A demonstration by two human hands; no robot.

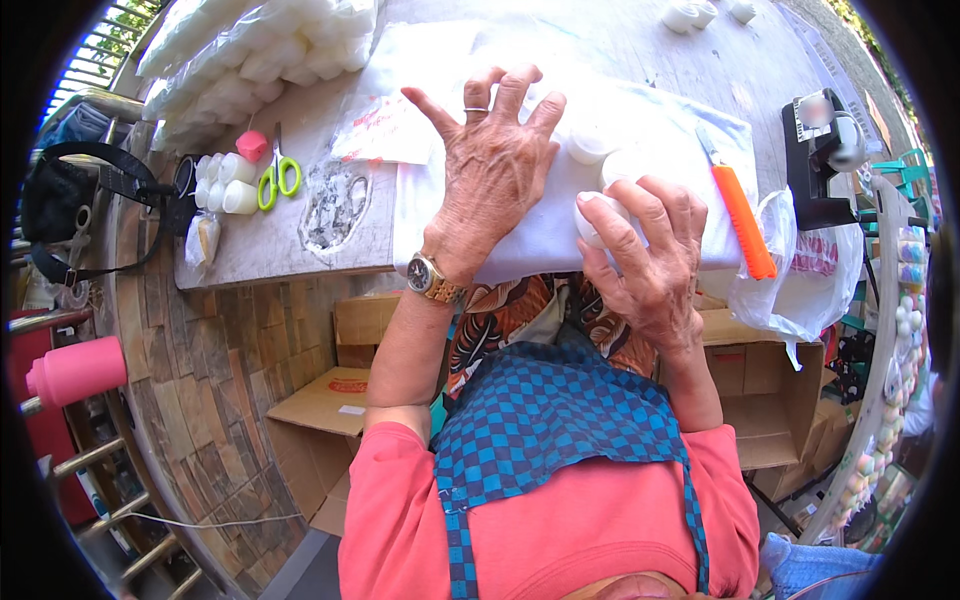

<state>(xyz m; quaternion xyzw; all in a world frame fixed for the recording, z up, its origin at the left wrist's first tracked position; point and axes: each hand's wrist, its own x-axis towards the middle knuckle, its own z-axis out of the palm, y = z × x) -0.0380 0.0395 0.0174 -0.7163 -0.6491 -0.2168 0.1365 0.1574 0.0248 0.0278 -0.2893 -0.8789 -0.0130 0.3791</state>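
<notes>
My left hand (492,180), with a ring and a wristwatch, is palm down over the white cloth (445,235) with its fingers spread and nothing seen in them. Beside it, my right hand (652,245) curls its fingers and thumb round a small smooth white cylinder (598,220) near the table's front edge. Two more white cylinders (588,147) lie just beyond that hand, pale against the bright cloth. To the right rests a box cutter (742,215) with an orange handle, its blade pointing away from me.
At the back left are stacked plastic packs of white cylinders (270,60). Green-handled scissors (279,180), a small pack of white cylinders (225,185) and a pink piece (251,146) lie left. A black tape dispenser (815,160) and a plastic bag (800,275) are right. Cardboard boxes (310,425) stand below.
</notes>
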